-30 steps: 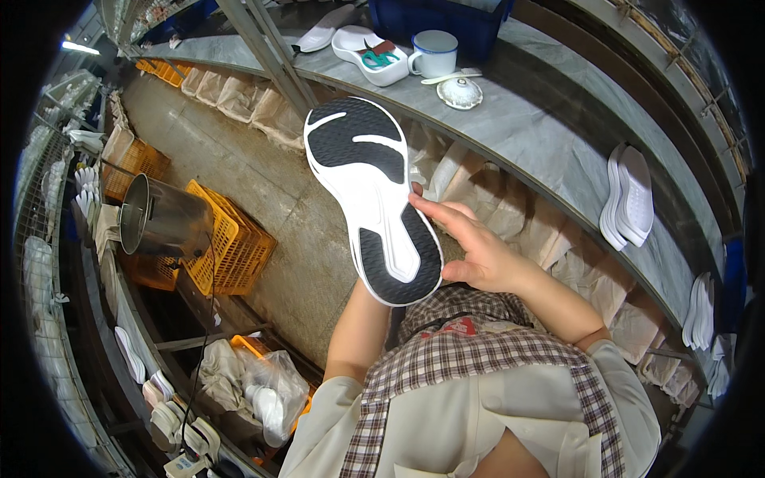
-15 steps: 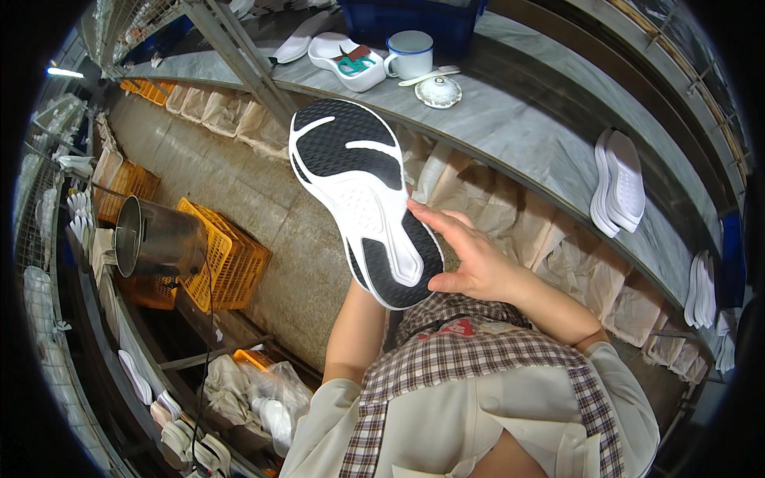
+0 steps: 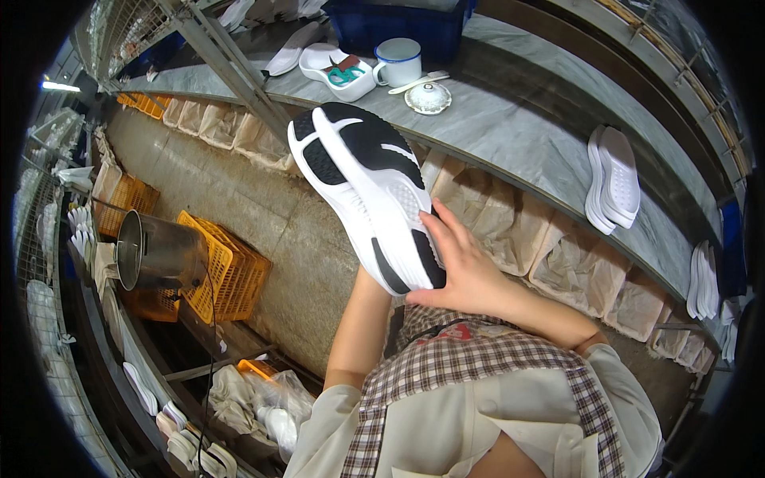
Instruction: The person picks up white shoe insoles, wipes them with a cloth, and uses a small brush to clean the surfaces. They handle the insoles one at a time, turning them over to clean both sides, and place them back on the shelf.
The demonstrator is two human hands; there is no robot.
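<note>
A white and black shoe sole (image 3: 374, 191) is held up in front of me, tilted on its side so its tread and white sidewall both show. My right hand (image 3: 460, 267) grips its heel end, thumb at the back of the heel and fingers along the right edge. My left forearm (image 3: 356, 327) rises behind the sole; the left hand itself is hidden behind it. On the grey bench beyond lie a white sole piece (image 3: 317, 64) with green-handled scissors (image 3: 345, 75) in it, a white enamel mug (image 3: 398, 64) and a lid (image 3: 429, 98).
A pair of white soles (image 3: 615, 179) stands on the bench at right, with more soles (image 3: 703, 283) farther along. A blue bin (image 3: 398, 28) sits at the back. Cloth-lined crates (image 3: 574, 263) line the space under the bench. Yellow crates (image 3: 231, 271) and a metal drum (image 3: 155, 251) are at left.
The sole has rolled over to the right, so more of its white sidewall shows and less of its tread. My right hand has shifted its grip around the heel.
</note>
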